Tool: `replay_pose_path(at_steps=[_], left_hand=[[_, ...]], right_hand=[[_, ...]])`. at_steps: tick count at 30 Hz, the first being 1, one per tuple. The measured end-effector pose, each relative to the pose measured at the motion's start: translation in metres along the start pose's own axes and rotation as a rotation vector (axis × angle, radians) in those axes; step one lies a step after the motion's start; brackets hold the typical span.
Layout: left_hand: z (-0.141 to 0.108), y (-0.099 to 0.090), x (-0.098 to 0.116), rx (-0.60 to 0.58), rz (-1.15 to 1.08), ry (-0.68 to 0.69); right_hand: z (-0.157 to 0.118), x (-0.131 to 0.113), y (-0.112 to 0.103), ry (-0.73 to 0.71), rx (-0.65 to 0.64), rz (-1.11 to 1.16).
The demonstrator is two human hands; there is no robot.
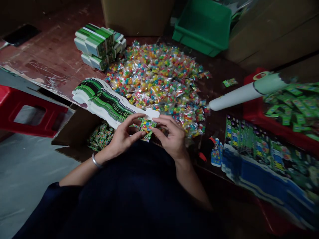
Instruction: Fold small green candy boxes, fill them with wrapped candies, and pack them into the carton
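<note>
Between my two hands is a small printed candy box (147, 128), green with bright lettering, its white flap standing up at the far end. My left hand (127, 132), with a silver bangle at the wrist, pinches the box's left side between thumb and fingers. On the opposite side, the thumb and fingers of my right hand (171, 134) grip it too. Just beyond lies a big heap of clear candy packets (159, 76) filled with colourful round sweets. A long fanned row of flat green-and-white cartons (107, 101) runs up to the left of my hands.
Banded carton stacks (96, 44) and a green tray (201, 26) stand at the back. An open cardboard box (72, 132) of small packs is below left, near a red stool (30, 111). Right are a white tube (246, 93), a red bin (254, 114) and printed sheets (264, 179).
</note>
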State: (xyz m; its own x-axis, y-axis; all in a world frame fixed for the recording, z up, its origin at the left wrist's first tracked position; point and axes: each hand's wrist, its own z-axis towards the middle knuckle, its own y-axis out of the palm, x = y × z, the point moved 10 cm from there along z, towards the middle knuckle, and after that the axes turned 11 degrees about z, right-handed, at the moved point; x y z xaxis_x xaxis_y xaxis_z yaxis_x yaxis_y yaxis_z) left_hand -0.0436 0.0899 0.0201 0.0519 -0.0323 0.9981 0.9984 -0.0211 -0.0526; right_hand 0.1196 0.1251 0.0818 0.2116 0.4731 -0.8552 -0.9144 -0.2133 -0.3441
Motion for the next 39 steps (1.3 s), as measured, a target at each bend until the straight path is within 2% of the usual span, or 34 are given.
replay_pose_path(at_steps=[3, 6, 9, 12, 16, 18, 21, 24, 29, 35, 37, 39], left_hand=[[-0.001, 0.013, -0.003, -0.096, -0.086, -0.038], [-0.002, 0.022, -0.004, -0.161, -0.135, -0.046], [0.000, 0.023, -0.004, -0.141, -0.150, -0.044], [0.001, 0.017, -0.005, -0.061, -0.174, -0.043], [0.000, 0.011, -0.006, 0.016, -0.111, -0.023], [-0.001, 0.008, -0.005, 0.027, -0.043, -0.001], [-0.003, 0.006, -0.003, 0.010, 0.035, 0.018], [-0.005, 0.008, -0.002, -0.041, 0.049, 0.013], [-0.007, 0.010, 0.001, -0.107, 0.003, -0.021], [-0.006, 0.008, 0.002, -0.086, -0.023, 0.005], [-0.005, 0.004, 0.002, -0.092, -0.018, -0.002], [-0.003, -0.008, 0.006, -0.118, 0.030, -0.017]], right_hand=[[-0.012, 0.022, 0.006, 0.130, 0.079, 0.161], [-0.016, 0.029, 0.015, 0.150, 0.082, 0.204], [-0.017, 0.026, 0.016, 0.110, 0.117, 0.242], [-0.016, 0.024, 0.011, 0.095, 0.186, 0.269], [-0.007, 0.018, 0.017, 0.105, 0.063, 0.293], [-0.002, 0.021, 0.017, 0.171, 0.037, 0.334], [0.002, 0.033, 0.017, 0.315, 0.015, 0.395], [0.008, 0.038, 0.017, 0.350, -0.039, 0.403], [0.014, 0.038, 0.015, 0.318, -0.089, 0.363], [0.011, -0.002, 0.014, 0.027, -0.099, 0.205], [0.006, -0.009, 0.016, -0.032, -0.117, 0.128], [0.001, -0.008, 0.021, -0.054, -0.164, 0.115]])
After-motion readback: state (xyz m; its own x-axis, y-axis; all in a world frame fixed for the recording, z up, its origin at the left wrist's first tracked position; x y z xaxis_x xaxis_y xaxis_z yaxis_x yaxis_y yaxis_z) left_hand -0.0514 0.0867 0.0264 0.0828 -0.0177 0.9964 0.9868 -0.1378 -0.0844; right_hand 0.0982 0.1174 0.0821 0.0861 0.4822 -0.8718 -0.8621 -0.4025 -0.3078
